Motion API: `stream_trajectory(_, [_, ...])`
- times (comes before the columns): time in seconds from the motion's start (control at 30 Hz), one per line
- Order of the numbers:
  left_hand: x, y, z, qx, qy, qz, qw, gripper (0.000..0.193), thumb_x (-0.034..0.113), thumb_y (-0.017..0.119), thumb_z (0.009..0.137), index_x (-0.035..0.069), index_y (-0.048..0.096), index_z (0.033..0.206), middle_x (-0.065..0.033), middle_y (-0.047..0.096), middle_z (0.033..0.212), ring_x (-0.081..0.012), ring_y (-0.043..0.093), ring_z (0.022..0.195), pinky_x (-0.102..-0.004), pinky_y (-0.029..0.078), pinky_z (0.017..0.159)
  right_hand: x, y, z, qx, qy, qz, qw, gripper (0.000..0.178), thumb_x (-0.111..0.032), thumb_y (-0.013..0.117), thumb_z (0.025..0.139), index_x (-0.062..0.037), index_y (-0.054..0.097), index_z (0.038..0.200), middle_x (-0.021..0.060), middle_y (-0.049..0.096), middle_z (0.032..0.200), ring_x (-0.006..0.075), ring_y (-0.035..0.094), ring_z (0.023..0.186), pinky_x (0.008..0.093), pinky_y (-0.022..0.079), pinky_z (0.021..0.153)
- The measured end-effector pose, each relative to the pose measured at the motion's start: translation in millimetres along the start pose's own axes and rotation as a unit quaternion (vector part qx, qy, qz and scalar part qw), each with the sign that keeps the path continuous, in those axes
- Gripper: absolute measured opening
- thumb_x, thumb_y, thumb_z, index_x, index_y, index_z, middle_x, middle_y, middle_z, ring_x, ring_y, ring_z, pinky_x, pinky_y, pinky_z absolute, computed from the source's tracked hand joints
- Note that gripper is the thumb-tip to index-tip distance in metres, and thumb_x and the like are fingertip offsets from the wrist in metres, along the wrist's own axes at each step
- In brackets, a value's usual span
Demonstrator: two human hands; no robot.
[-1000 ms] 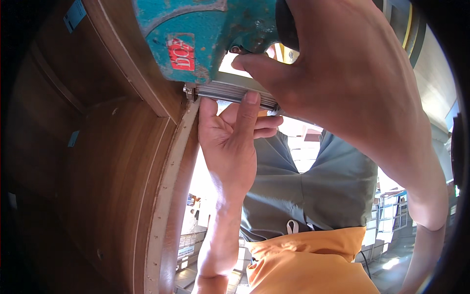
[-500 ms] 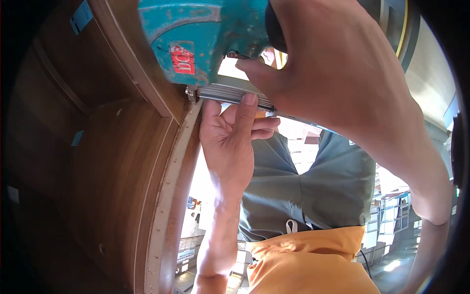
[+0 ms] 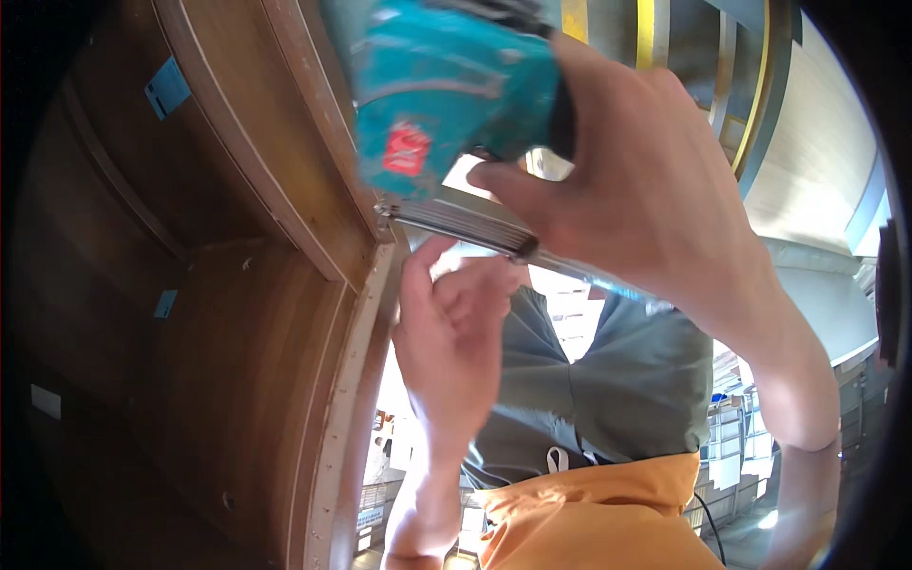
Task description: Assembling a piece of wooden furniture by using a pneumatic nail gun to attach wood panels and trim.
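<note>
— Teal plastic is what fills the top of our view: a power stapler (image 3: pixel 446 95) with a red label on its side, gripped in our right hand (image 3: pixel 655 209). The fingers are wrapped tight round its handle, so that hand is clamped on the tool.

— And the metal part under it?

— That is the tool's silver magazine (image 3: pixel 465 226), a long ribbed bar. Its front end sits right at the pale edge strip (image 3: pixel 353 399) of the brown wooden panel (image 3: pixel 218 380), where a higher board (image 3: pixel 275 142) meets it.

— Where is our left hand (image 3: pixel 456 351)?

— Just below the magazine, between it and our grey trousers (image 3: pixel 608 389). It is blurred. The fingers are curled in toward the palm and the fingertips come up close to the underside of the bar; we cannot tell whether they touch it, and we see nothing held in that hand.

— Anything else on the wood?

— We count 2 small blue tags (image 3: pixel 169 87), 1 up on the higher board and 1 lower down on the panel, and a row of small dots runs along the pale edge strip. Our orange shirt (image 3: pixel 608 522) shows at the bottom, and yellow and grey beams (image 3: pixel 646 28) stand behind the right hand.
</note>
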State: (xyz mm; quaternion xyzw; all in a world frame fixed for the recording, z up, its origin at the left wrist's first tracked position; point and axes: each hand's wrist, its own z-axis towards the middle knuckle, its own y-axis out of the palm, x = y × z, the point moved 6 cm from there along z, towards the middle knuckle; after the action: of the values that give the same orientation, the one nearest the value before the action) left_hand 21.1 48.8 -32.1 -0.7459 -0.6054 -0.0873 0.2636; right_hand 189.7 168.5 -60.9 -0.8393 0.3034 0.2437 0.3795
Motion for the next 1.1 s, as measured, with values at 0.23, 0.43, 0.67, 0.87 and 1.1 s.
stream_trajectory(0.23, [57, -3, -15, -0.023, -0.019, 0.458, 0.888, 0.082, 0.028, 0.066, 0.106, -0.014, 0.018, 0.157, -0.0142, 0.069, 0.068, -0.0368, 0.069, 0.058, -0.0433, 0.053, 0.051, 32, -22, 7, 0.013, 0.081, 0.035, 0.996, 0.043, -0.028, 0.090, 0.081, -0.0021, 0.070, 0.108, 0.0114, 0.066, 0.068, 0.0267, 0.063, 0.058, 0.0379, 0.049, 0.061])
stream_trajectory(0.43, [53, -4, -9, -0.057, -0.054, 0.635, 0.769, 0.084, 0.038, 0.059, 0.108, -0.017, 0.017, 0.156, -0.0218, 0.068, 0.068, -0.0399, 0.071, 0.061, -0.0459, 0.058, 0.057, 27, -30, -2, 0.021, 0.070, 0.025, 0.997, 0.043, -0.028, 0.092, 0.077, 0.0008, 0.064, 0.093, 0.0107, 0.058, 0.059, 0.0271, 0.058, 0.051, 0.0394, 0.045, 0.056])
stream_trajectory(0.67, [53, -5, -12, -0.100, -0.071, 0.647, 0.753, 0.086, 0.038, 0.059, 0.108, -0.016, 0.014, 0.157, -0.0215, 0.069, 0.070, -0.0378, 0.072, 0.063, -0.0430, 0.060, 0.058, 27, -33, -3, 0.023, 0.093, 0.052, 0.994, 0.044, -0.028, 0.092, 0.076, 0.0004, 0.062, 0.092, 0.0107, 0.056, 0.058, 0.0278, 0.057, 0.051, 0.0403, 0.044, 0.055])
stream_trajectory(0.87, [59, -7, -13, -0.104, -0.063, 0.639, 0.759, 0.090, 0.042, 0.058, 0.108, -0.018, 0.011, 0.157, -0.0151, 0.066, 0.061, -0.0356, 0.071, 0.057, -0.0407, 0.058, 0.052, 23, -30, 2, 0.013, 0.103, 0.066, 0.992, 0.044, -0.028, 0.092, 0.077, 0.0005, 0.062, 0.093, 0.0110, 0.058, 0.060, 0.0279, 0.059, 0.053, 0.0403, 0.045, 0.056])
stream_trajectory(1.1, [66, -13, -22, -0.097, -0.109, 0.592, 0.793, 0.094, 0.044, 0.058, 0.108, -0.019, 0.008, 0.157, -0.0132, 0.064, 0.057, -0.0340, 0.070, 0.055, -0.0403, 0.056, 0.050, 12, -28, 3, -0.016, 0.085, 0.069, 0.994, 0.044, -0.027, 0.092, 0.078, 0.0005, 0.062, 0.095, 0.0114, 0.059, 0.061, 0.0281, 0.061, 0.056, 0.0402, 0.046, 0.057])
